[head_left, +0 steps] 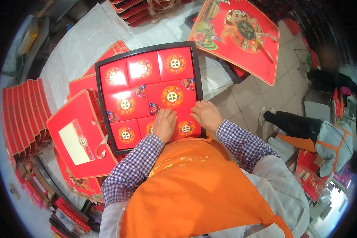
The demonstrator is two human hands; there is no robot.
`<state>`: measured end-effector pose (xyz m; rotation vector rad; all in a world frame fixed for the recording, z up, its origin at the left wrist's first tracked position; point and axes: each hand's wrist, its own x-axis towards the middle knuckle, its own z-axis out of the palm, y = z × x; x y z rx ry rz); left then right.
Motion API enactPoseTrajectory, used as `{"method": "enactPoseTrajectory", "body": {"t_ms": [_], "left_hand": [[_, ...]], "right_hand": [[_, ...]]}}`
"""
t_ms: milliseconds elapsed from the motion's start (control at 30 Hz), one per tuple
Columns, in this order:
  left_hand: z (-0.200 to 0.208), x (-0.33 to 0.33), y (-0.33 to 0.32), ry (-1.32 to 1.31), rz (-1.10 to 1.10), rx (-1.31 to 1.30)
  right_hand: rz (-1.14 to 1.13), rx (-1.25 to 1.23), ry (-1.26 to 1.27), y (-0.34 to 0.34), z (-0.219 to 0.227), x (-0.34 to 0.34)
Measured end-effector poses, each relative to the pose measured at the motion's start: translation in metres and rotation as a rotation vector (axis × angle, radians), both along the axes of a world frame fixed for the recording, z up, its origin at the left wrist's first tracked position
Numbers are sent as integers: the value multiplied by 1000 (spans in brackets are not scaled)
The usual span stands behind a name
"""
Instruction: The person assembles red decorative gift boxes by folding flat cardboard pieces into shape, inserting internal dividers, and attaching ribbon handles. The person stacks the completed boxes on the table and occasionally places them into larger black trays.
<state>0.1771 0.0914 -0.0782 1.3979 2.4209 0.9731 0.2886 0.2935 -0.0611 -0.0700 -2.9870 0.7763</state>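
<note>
In front of me a shallow black-edged tray lies tilted, filled with several small red boxes bearing round gold-and-orange emblems. My left hand rests on the bottom row, its fingers stretched forward over the middle box and partly covering it. My right hand is at the tray's right side, fingers slightly bent, the tips touching the lower-right red box. That box lies between the two hands. Neither hand lifts anything. The undersides of the fingertips are hidden.
Red lids with ribbons lie left of the tray, partly under it. A decorated red lid leans at upper right. Stacked red cases stand far left; more at the back. A co-worker in orange straps stands right, across tiled floor.
</note>
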Motion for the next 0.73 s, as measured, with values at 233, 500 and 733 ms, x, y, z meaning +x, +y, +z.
{"method": "enactPoseTrajectory", "body": {"t_ms": [233, 500, 733], "left_hand": [[-10, -5, 0, 47, 4, -59], [-8, -11, 0, 82, 172, -114], [-1, -16, 16, 58, 315, -150]], "right_hand": [[-46, 26, 58, 3, -21, -3], [-679, -179, 201, -2, -44, -19], [-605, -1096, -232, 29, -91, -34]]}}
